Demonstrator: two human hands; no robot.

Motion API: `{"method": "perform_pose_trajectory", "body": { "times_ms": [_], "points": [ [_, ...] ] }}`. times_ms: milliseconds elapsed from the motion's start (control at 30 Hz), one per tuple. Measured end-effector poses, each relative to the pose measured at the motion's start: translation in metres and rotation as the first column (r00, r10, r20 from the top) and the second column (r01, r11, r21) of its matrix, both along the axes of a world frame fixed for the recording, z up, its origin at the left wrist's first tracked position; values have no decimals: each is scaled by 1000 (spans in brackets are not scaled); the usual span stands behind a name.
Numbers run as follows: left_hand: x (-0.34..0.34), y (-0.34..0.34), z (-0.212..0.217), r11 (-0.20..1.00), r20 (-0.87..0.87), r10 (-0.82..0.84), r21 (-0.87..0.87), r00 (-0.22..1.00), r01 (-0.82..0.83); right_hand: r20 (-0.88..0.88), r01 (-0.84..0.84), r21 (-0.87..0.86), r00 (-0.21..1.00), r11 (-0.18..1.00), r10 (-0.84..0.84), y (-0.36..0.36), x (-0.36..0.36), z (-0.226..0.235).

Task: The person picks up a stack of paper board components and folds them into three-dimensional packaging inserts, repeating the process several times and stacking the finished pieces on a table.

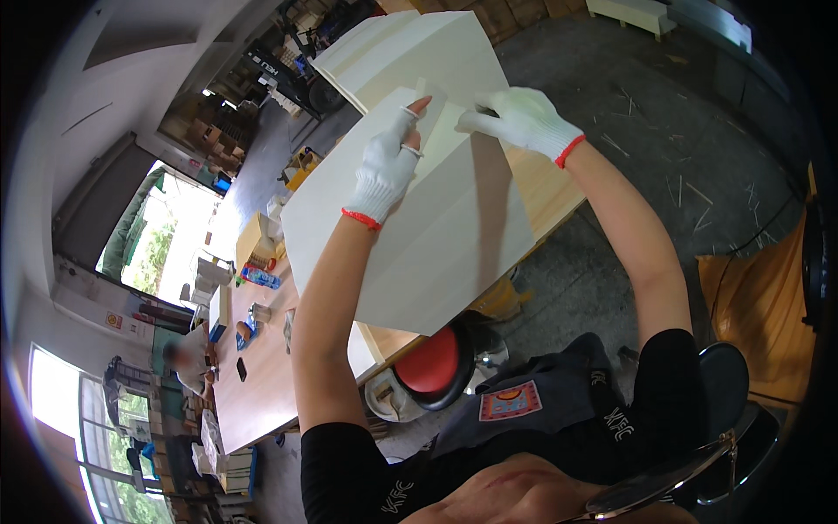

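A stack of pale, whitish flat boards lies in front of me; the top board (419,236) has angled corners. My left hand (386,170), in a white knitted glove with bare fingertips and a red cuff, is over the board's left part with its fingers apart. Just beyond its fingertips is a small pale piece (426,90), blurred, and I cannot tell whether the hand touches it. My right hand (522,120), gloved the same way, hovers at the right side of the boards, thumb and fingers apart, nothing visible between them.
More pale boards (428,48) are stacked at the far end. A wooden table (262,384) on the left carries a bottle (260,278), a phone (242,369) and a can. Below sits a red stool (428,358). Another person (188,362) is at the far left.
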State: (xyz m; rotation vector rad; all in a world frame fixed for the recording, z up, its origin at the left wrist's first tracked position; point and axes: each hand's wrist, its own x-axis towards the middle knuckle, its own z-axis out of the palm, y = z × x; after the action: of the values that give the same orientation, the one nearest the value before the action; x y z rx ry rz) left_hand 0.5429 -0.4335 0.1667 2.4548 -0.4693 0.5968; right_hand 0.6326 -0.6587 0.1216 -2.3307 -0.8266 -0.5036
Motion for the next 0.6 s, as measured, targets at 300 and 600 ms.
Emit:
{"method": "perform_pose_trajectory", "body": {
  "times_ms": [300, 600],
  "points": [
    [-4, -2, 7, 998, -107, -3, 67, 994, 10, 55, -182, 212, 983, 960, 174, 18, 3, 18],
    [-4, 1, 10, 997, -205, 44, 68, 978, -30, -157, -22, 656, 974, 754, 165, 34, -12, -7]
  ]
}}
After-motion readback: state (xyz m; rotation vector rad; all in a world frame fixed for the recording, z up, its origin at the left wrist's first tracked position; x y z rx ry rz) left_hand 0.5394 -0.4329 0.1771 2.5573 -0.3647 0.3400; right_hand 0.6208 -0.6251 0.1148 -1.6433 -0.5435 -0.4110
